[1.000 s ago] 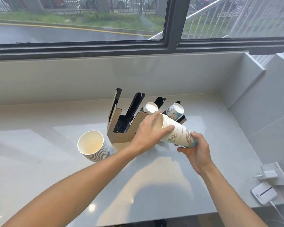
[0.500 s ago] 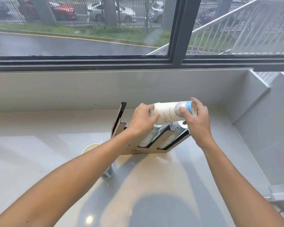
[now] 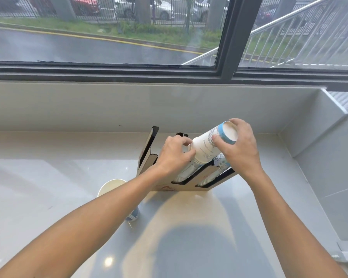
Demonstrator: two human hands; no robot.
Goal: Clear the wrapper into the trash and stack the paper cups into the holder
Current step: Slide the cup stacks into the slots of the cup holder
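Both hands pinch the cups [image 3: 208, 146]: right hand [image 3: 237, 145] at the base, left hand [image 3: 174, 155] at the rim (probably). Misaligned, they could jam against the holder [image 3: 191, 186] below.

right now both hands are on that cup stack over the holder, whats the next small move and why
Probably slide the cup stack down along the slot of the holder. Its open end already meets the cups there, the right hand holds the base end and the left hand steadies the mouth.
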